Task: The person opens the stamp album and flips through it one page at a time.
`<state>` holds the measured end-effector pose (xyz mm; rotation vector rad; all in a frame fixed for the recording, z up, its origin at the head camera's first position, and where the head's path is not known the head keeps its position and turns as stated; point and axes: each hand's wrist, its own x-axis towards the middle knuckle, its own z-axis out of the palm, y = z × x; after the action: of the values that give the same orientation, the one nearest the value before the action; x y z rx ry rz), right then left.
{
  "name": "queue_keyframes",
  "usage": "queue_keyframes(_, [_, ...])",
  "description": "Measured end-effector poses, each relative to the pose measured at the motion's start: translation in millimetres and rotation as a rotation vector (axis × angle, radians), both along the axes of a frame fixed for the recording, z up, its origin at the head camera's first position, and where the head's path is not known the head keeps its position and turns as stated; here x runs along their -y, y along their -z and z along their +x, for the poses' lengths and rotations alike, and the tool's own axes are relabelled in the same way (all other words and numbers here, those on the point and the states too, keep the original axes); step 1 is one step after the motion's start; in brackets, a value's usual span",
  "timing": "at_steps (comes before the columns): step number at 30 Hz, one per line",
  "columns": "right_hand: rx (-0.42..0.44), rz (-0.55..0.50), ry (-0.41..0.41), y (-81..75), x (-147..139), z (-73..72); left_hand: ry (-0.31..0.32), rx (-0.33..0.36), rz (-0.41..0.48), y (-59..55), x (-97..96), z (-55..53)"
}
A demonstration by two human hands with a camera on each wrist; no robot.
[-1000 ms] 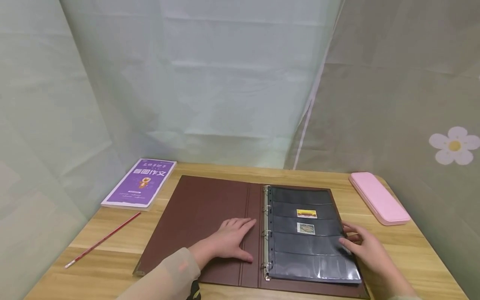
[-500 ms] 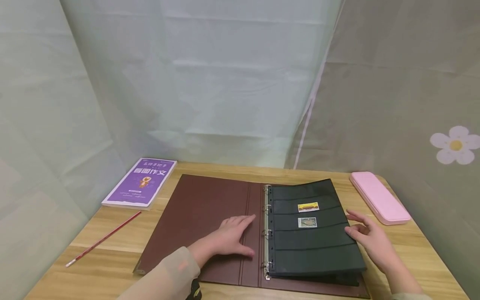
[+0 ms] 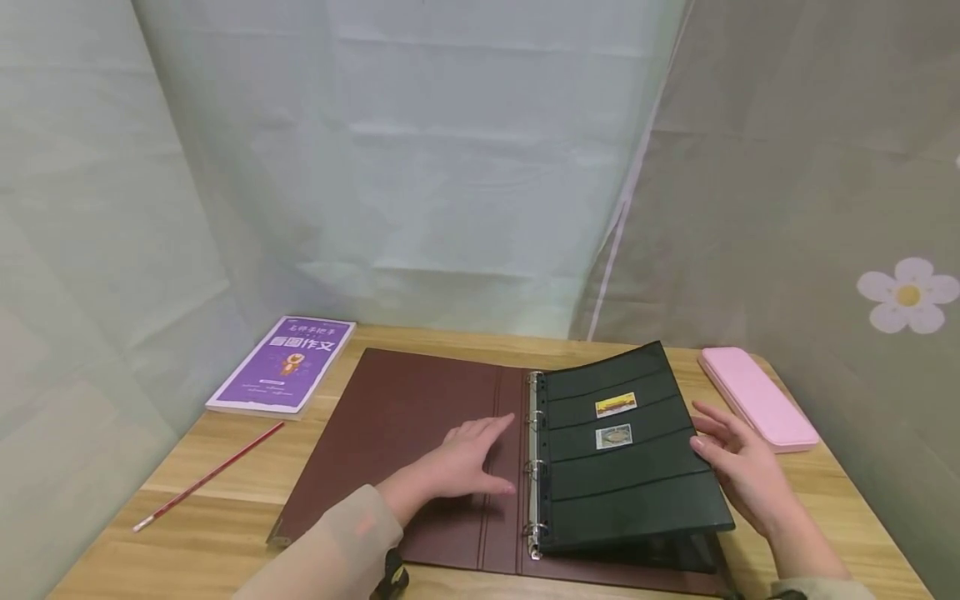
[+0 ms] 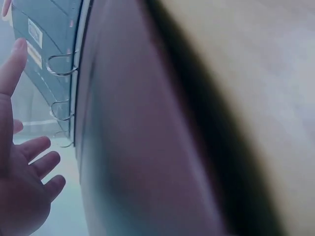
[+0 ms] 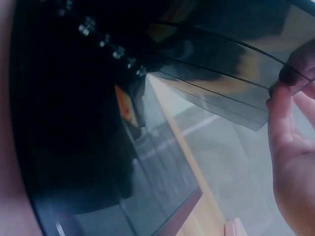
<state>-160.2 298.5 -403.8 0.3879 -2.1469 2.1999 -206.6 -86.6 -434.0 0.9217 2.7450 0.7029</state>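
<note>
A brown ring binder (image 3: 420, 392) lies spread on the table, a stamp album with black pocket pages held by metal rings (image 3: 534, 468). My right hand (image 3: 742, 475) pinches the outer edge of the top page (image 3: 630, 492), which is lifted and tilted. That page bears a yellow stamp (image 3: 616, 405) and a greyish stamp (image 3: 614, 437). Under it, the right wrist view shows another page with an orange stamp (image 5: 126, 105). My left hand (image 3: 461, 467), fingers spread, is over the cover near the spine; in the left wrist view its palm (image 4: 24, 196) holds nothing.
A purple book (image 3: 281, 364) lies at the back left, with a red pencil (image 3: 210, 475) in front of it. At the right edge of the wooden table (image 3: 202, 550) sits a pink case (image 3: 757, 398). Fabric curtains (image 3: 465, 167) stand behind and at both sides.
The top page has risen from lying nearly flat to a tilt, its outer edge lifted by my right hand. My left hand has come up slightly over the cover.
</note>
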Motion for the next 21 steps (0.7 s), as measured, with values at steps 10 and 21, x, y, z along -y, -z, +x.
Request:
queue_keyframes(10, [-0.029,0.012,-0.042,-22.8,19.0,-5.9,-0.006,0.019,0.089,-16.7,-12.3,-3.5])
queue_keyframes(21, [-0.106,-0.031,-0.088,-38.8,41.9,-15.2,0.014,0.048,0.199,-41.3,-24.4,-8.3])
